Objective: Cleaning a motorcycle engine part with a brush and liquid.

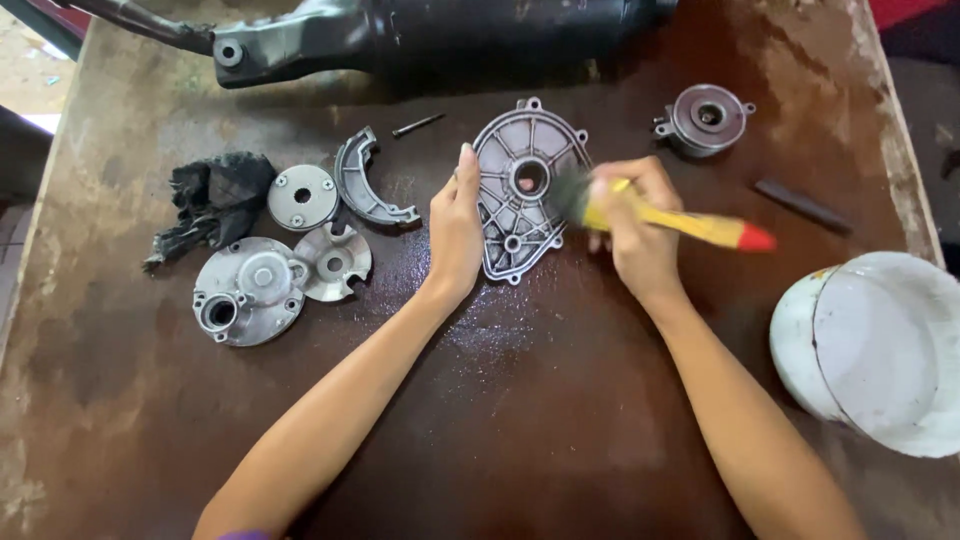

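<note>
Your two bare forearms come up from the bottom edge of the frame and meet near the centre. At the lower right edge sits a round white plastic tub (pixel 880 350), tipped on its side so you see only its pale, scuffed outside; whatever it holds is hidden from this angle.

Your left hand (pixel 455 230) stands on edge against the left rim of a flat grey cast-metal cover plate (pixel 522 190), fingers straight and pressed to it rather than curled round it. The plate lies just above the middle of the frame on the brown, oil-wet metal worktable (pixel 540 400). It is roughly oval, ribbed on its face, with a round hole in the middle and small bolt ears around the rim.

Your right hand (pixel 635 225) is clenched around a paintbrush with a yellow handle and red tip (pixel 690 225); its dark bristles are blurred and touch the plate's right side.

Left of centre lie a curved grey brake shoe (pixel 365 185), a small round metal disc (pixel 302 197), a larger round housing (pixel 245 290) and a crumpled black rag (pixel 215 200). A small round hub part (pixel 705 118) sits at the upper right.
</note>
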